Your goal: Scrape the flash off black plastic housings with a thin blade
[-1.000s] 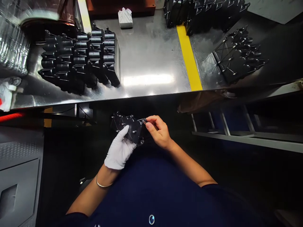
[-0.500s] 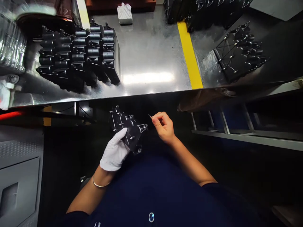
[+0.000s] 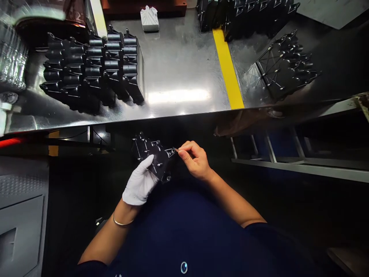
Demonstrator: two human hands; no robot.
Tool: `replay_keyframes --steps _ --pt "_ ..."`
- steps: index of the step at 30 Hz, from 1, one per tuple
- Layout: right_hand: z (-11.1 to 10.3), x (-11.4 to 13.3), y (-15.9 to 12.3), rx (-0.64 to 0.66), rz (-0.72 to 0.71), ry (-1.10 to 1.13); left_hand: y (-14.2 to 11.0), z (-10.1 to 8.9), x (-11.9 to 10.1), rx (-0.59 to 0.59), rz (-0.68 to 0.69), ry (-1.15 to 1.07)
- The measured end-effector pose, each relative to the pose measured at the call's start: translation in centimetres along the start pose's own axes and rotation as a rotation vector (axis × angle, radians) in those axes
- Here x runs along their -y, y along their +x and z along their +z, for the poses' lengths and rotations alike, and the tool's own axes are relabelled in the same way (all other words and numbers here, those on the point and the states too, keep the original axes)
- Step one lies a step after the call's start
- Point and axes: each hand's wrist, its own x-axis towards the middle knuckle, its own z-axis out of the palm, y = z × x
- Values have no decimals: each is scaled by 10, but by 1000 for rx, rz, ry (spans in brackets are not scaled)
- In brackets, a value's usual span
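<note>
A: What are the hands doing?

B: The gloved left hand (image 3: 140, 182) clamps a black molded part (image 3: 160, 158), held just nearer than the table's edge. The bare right hand (image 3: 196, 161) pinches a thin pointed blade (image 3: 176, 149), its tip at the part's right end.

A: Apart?

B: Just beside each other.

A: And the steel table (image 3: 178, 69)?

B: Stacked black parts (image 3: 92, 69) sit far left.

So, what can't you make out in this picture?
All from the head view:
- Small pointed tool in the right hand: fingers hide most of it, and the tip is too small to identify.
- Black ribbed part: its underside is hidden by the gloved left hand.
- Black parts at the far side: cut off by the top edge.
- Crinkled silver material: cut off by the left edge.
</note>
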Motion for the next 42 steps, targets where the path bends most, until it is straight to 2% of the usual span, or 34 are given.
replay_keyframes --steps 2,4,6,8,11,14,17,19,23,25,28,31,34,38,40,42 --pt "-4 -1 1 15 63 -58 -5 -6 0 33 46 125" --pt "-10 2 1 102 73 -108 -8 -13 -3 71 132 232" --pt "-17 8 0 235 -22 -161 -11 -18 -10 82 230 292" --pt "-22 17 -1 351 -200 -203 -11 -21 -18 100 299 354" --pt "-24 28 -1 452 -434 -237 -11 -21 -25 193 311 493" --pt "-22 34 1 545 -532 -285 -10 -20 -25 292 268 590" --pt "-22 34 3 616 -584 -327 -8 -21 -21 330 227 578" --pt "-23 32 5 571 -622 -362 -7 -22 -18 313 217 533" --pt "-24 29 8 371 -632 -448 -4 -20 -10 205 201 408" --pt "-24 28 10 333 -635 -478 -3 -17 -5 149 185 319" --pt "-25 26 11 347 -637 -507 -3 -11 1 66 135 201" --pt "-27 27 13 330 -557 -502 -4 -5 6 9 88 137" --pt "-28 29 14 319 -469 -504 -3 -1 8 6 80 95" --pt "-27 31 15 351 -426 -572 2 -2 11 5 106 77" --pt "-29 31 15 383 -415 -483 2 -5 11 28 116 94" --pt "-33 29 15 411 -393 -282 -1 -10 9 83 83 126"
